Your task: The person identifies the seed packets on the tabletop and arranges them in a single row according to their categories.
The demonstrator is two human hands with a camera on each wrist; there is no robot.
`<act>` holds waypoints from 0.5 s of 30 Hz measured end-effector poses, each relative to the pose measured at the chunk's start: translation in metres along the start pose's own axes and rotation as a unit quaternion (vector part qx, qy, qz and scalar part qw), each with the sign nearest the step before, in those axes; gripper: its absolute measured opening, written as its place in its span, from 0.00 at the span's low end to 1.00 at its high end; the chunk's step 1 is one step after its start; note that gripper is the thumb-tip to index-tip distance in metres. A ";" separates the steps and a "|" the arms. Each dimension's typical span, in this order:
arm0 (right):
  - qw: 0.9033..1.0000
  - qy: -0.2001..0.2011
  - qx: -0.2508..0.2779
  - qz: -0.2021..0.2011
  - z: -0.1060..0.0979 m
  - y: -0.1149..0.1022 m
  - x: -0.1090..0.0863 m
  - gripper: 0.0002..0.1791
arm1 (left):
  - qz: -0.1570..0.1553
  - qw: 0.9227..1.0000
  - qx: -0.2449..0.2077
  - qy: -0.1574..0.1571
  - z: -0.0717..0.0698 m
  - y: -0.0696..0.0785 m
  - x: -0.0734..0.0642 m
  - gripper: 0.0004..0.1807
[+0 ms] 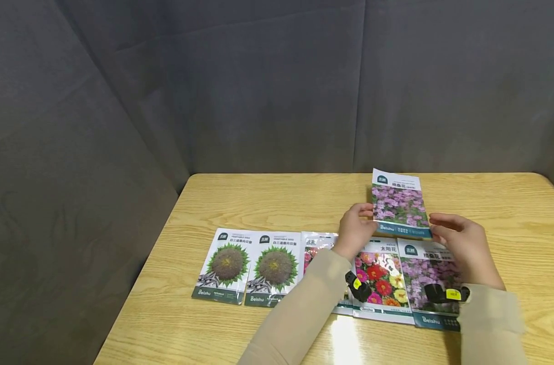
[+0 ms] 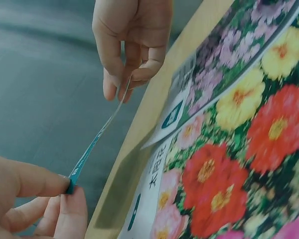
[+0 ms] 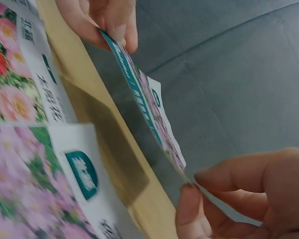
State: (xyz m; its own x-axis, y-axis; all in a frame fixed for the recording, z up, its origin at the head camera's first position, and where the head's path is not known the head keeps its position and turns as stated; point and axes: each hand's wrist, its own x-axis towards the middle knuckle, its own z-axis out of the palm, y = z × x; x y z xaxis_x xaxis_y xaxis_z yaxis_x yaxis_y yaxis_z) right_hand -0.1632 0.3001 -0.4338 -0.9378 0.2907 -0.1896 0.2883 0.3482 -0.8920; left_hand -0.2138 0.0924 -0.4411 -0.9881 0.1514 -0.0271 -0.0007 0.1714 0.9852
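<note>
A seed packet with pink-purple flowers is held raised above the table, behind the row of packets. My left hand pinches its lower left corner between thumb and fingers, as the left wrist view shows at the packet's teal edge. The lower right corner is pinched by my right hand, seen close up in the right wrist view. Below lie a matching purple-flower packet, partly behind the right hand, and a packet with red and yellow flowers.
Two sunflower seed packets lie side by side at the left of the row. Another flower packet is mostly covered by the left forearm. The wooden table ends at a grey cloth backdrop.
</note>
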 end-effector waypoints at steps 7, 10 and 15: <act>0.999 -0.016 -0.041 -0.010 -0.019 0.001 -0.003 0.30 | -0.014 0.999 -0.018 -0.026 0.007 0.000 -0.011 0.25; 0.998 -0.019 -0.060 -0.017 -0.027 0.001 -0.005 0.32 | -0.020 0.999 -0.024 -0.039 0.010 0.000 -0.018 0.25; 0.996 -0.024 -0.078 -0.019 -0.040 -0.001 -0.010 0.31 | -0.003 0.998 -0.025 -0.057 0.014 0.001 -0.028 0.18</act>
State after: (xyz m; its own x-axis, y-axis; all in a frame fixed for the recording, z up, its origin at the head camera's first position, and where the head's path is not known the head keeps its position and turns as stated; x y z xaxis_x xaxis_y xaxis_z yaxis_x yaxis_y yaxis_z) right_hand -0.1463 0.3325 -0.4148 -0.9556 0.2327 -0.1809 0.2763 0.4936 -0.8246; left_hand -0.1837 0.1022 -0.4421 -0.9641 0.2612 -0.0485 -0.0165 0.1236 0.9922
